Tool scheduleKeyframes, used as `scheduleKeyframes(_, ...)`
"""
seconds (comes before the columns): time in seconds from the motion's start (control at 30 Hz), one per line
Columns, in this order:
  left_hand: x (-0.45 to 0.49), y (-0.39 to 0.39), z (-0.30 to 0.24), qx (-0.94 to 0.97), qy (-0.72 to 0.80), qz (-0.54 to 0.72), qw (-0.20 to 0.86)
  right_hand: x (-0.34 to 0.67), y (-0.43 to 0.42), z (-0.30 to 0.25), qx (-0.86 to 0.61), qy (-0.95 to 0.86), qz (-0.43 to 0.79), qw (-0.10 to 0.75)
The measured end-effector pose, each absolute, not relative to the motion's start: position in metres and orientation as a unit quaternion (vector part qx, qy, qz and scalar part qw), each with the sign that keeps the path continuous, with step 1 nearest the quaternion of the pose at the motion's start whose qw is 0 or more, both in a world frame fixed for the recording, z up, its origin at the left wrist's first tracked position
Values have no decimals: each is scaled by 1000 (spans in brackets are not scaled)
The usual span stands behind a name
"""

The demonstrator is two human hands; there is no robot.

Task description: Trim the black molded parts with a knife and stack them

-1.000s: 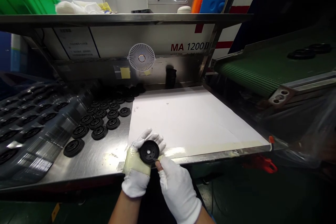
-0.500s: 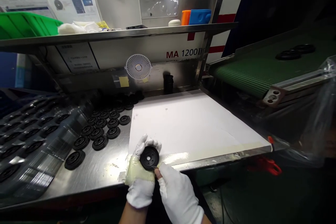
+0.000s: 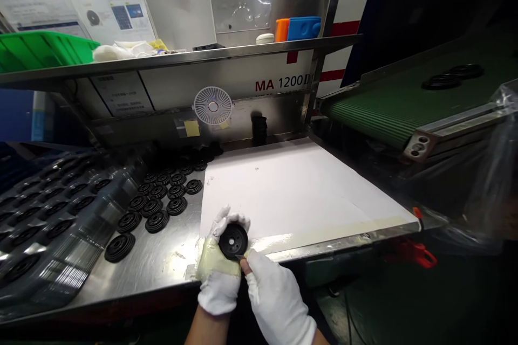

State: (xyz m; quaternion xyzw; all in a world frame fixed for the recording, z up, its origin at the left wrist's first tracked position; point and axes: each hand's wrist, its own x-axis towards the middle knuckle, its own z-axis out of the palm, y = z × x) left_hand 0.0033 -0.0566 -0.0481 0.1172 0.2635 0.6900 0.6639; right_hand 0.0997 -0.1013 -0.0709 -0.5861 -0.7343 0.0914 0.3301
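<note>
My left hand (image 3: 220, 269), in a white glove with a yellowish wrap, is closed round the edge of a round black grooved disc (image 3: 239, 242) with a pale hole at its centre. The disc's face is turned up toward me, over the front edge of the bench. At its lower right rim, my right hand (image 3: 279, 296), also white-gloved, pinches a small thin blade (image 3: 239, 257). The bare thumb tip shows, and the blade's handle is hidden in the glove. The blade's tip is at the rim; whether it touches I cannot tell.
Several similar black discs (image 3: 157, 221) stand in rows on the metal bench (image 3: 162, 264), beside clear trays (image 3: 76, 259) of discs. A white sheet (image 3: 291, 188) covers the bench's right part. Behind are a small fan (image 3: 212, 106) and a shelf (image 3: 238, 49). A green conveyor (image 3: 388, 113) carries more discs.
The view has tilted up slightly, so the bench and shelf sit a little differently in it. Both hands keep nearly the same hold, with the blade still at the disc's lower right rim.
</note>
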Motion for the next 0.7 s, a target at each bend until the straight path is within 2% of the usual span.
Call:
scheduleKeyframes(0.13, 0, -59, -43, 116, 267, 618, 730, 109, -97, -73, -599, -727, 99, 321)
scheduleKeyframes(0.4, 7, -54, -55, 112, 254, 699, 659, 101, -104, -82, -594, -727, 109, 327)
scheduleKeyframes(0.57, -2, -63, -48, 91, 255, 613, 742, 110, -100, -81, -587, -732, 100, 330)
scheduleKeyframes(0.7, -3, -61, -52, 91, 246, 639, 724, 117, -100, -87, -606, -727, 95, 308)
